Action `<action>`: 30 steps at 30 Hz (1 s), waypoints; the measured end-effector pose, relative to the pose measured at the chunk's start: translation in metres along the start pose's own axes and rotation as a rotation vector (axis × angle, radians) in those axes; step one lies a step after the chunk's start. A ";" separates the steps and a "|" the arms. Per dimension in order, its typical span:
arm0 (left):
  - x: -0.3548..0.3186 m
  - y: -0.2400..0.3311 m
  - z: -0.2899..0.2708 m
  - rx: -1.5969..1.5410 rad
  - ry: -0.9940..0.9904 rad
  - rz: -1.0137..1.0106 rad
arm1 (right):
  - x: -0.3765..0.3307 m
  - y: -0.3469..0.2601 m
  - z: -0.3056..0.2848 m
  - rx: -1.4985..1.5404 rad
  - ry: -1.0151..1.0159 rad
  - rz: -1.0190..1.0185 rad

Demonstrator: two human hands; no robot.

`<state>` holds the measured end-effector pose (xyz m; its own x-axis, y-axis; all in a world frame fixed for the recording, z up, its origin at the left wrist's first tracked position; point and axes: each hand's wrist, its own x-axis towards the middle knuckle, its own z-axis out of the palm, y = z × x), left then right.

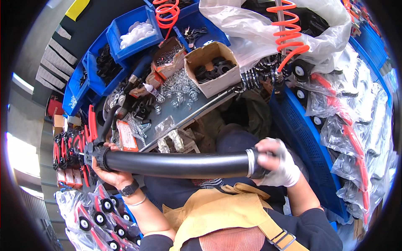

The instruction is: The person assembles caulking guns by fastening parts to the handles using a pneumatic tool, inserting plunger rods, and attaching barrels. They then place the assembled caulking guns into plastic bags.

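Note:
A long, slightly curved black tube [180,164] lies level across my lap, held between my two hands. My left hand [112,175] is closed around its left end from below, at a black ribbed collar [99,157]. A red lever [92,125] stands up beside that collar. My right hand [282,167], in a white fingerless covering and partly blurred, is closed around the dark right end, just past a silvery band [251,163]. The palm side of the right hand hides most of that end piece.
Ahead is a bench [173,111] with loose springs [179,88] and a cardboard box [213,81] of black parts. Blue bins [132,52] line its back. Red coiled hoses [291,25] hang above. Bagged red-and-grey parts [347,121] rise at right; bagged wheeled parts [100,217] lie lower left.

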<state>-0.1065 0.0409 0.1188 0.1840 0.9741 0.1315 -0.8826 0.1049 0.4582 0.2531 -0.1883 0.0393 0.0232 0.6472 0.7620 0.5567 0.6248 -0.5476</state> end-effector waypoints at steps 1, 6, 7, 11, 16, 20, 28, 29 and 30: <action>0.000 0.003 -0.004 0.003 -0.010 -0.016 | -0.007 0.000 -0.003 -0.210 -0.067 -0.178; 0.000 0.006 -0.004 0.009 0.107 -0.082 | -0.014 0.000 0.000 -0.452 -0.098 -0.522; 0.003 0.008 -0.008 -0.006 0.147 -0.111 | -0.023 0.005 0.003 -0.428 -0.106 -0.530; 0.008 -0.002 0.003 0.123 0.251 -0.087 | -0.014 0.001 -0.004 -0.567 -0.123 -0.715; 0.012 -0.002 -0.002 0.139 0.228 -0.021 | -0.010 -0.013 -0.001 0.135 -0.146 0.257; 0.016 -0.001 -0.006 0.190 0.255 0.093 | -0.014 -0.011 0.025 0.799 0.080 0.827; 0.009 -0.031 0.049 0.186 0.107 0.201 | 0.035 0.022 0.069 0.542 0.392 0.882; 0.009 -0.027 0.050 0.213 -0.074 0.204 | 0.028 0.028 0.078 0.760 0.278 1.123; 0.011 -0.026 0.054 0.237 -0.150 0.206 | 0.018 0.037 0.085 0.962 0.149 1.362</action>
<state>-0.0584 0.0376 0.1564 0.0896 0.9279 0.3619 -0.7858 -0.1574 0.5981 0.2034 -0.1167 0.0035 0.1337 0.8965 -0.4224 -0.6108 -0.2611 -0.7475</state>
